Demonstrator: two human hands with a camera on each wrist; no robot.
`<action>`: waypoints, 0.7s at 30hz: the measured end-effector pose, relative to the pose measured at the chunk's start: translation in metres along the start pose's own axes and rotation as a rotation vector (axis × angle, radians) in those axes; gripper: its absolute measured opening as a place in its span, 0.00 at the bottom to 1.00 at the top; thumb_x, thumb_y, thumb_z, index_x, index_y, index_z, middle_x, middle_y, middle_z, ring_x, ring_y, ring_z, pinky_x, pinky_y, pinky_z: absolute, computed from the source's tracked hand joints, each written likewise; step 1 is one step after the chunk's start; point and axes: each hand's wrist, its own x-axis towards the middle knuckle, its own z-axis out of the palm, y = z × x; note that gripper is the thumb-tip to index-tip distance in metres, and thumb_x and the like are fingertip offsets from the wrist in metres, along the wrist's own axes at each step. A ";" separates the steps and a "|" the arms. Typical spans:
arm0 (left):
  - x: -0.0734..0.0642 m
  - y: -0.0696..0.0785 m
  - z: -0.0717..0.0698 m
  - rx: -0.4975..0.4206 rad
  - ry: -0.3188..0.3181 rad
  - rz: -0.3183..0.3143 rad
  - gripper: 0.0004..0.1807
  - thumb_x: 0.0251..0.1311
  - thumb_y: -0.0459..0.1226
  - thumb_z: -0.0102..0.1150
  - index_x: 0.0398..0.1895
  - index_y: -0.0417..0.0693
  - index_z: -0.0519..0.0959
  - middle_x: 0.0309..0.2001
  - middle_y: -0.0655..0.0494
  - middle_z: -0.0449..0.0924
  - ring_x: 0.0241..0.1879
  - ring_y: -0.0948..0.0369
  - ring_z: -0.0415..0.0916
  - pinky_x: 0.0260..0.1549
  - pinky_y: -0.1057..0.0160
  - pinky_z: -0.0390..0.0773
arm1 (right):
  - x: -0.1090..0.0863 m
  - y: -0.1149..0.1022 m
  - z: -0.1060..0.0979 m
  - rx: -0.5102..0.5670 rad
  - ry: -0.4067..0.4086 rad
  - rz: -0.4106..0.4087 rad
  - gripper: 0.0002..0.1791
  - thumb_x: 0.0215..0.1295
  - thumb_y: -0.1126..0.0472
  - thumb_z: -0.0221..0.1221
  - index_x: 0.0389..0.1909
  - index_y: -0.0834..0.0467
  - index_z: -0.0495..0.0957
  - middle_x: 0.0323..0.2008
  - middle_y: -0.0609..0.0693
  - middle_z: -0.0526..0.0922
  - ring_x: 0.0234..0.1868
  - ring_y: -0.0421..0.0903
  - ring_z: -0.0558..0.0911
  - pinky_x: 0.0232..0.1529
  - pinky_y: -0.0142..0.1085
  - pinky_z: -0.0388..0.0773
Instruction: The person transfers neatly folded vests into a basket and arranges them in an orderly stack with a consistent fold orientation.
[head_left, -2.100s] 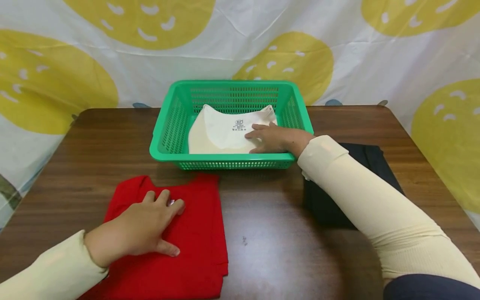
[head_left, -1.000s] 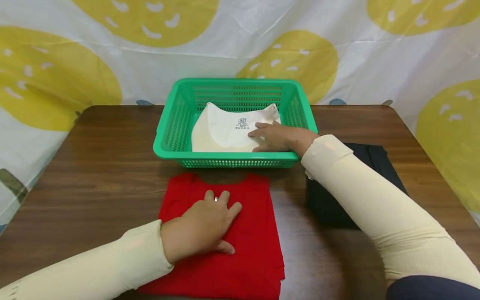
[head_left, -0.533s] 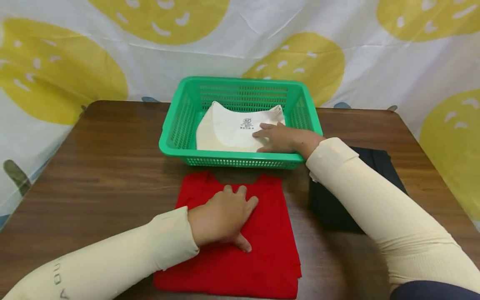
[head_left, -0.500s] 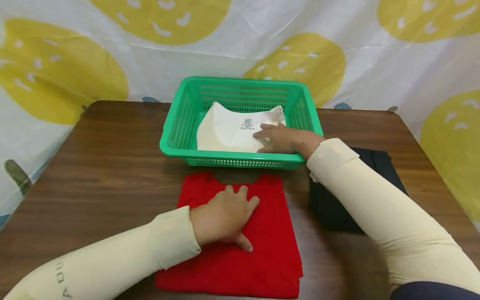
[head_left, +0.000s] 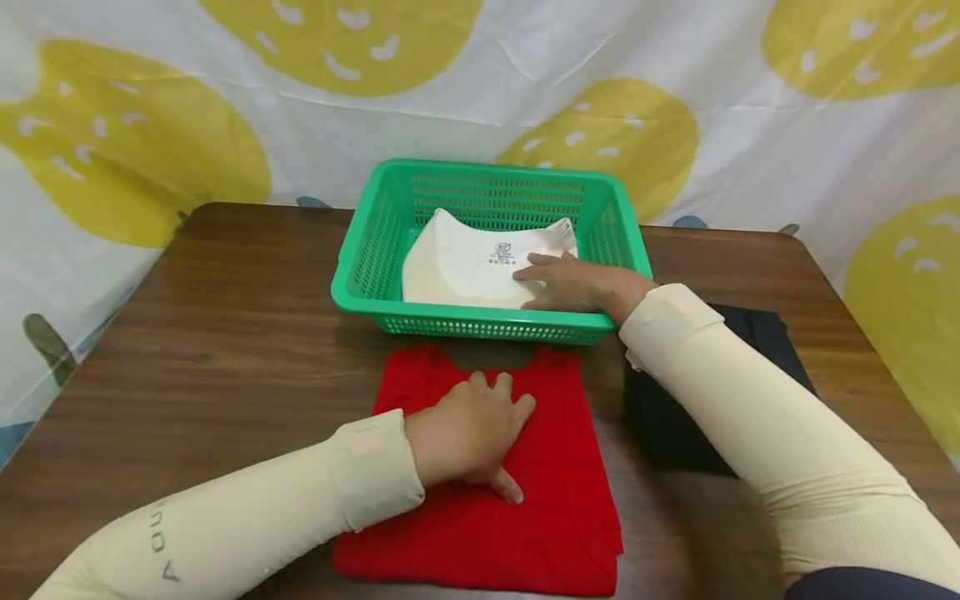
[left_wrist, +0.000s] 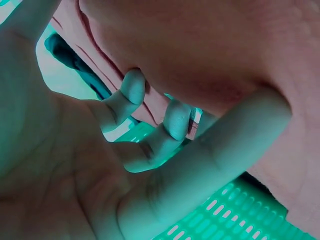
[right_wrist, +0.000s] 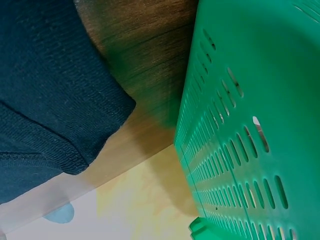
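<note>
My left hand (head_left: 476, 433) lies on a folded red shirt (head_left: 555, 517) in front of the basket, with fingers spread and fingertips touching the cloth. The left wrist view shows the thumb (left_wrist: 220, 155) and fingers pressed lightly against this shirt, which looks pinkish there. Inside the green basket (head_left: 480, 318), my right hand (head_left: 573, 283) rests on a folded cream shirt (head_left: 457, 267) with a small dark print near its neckline. Some of the right hand is hidden behind the basket's front rim. Neither hand curls around anything. The right wrist view shows the basket's slotted side.
Folded dark clothing (head_left: 667, 425) lies on the wooden table (head_left: 225, 333) right of the basket, partly under my right forearm. It also appears as dark ribbed cloth (right_wrist: 50, 100) beside the basket. A white cloth with yellow fruit shapes (head_left: 315, 150) hangs behind the table.
My left hand and the red shirt have slid right together, from the left of the table to just below the basket. The right hand stays in the basket; the view has shifted slightly.
</note>
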 end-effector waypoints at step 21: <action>-0.054 -0.055 0.013 -0.472 0.177 0.085 0.26 0.54 0.55 0.70 0.54 0.55 0.79 0.49 0.58 0.79 0.48 0.60 0.74 0.48 0.55 0.78 | -0.017 0.000 -0.016 0.159 0.276 -0.092 0.27 0.74 0.51 0.56 0.70 0.58 0.70 0.70 0.57 0.71 0.72 0.57 0.68 0.71 0.53 0.65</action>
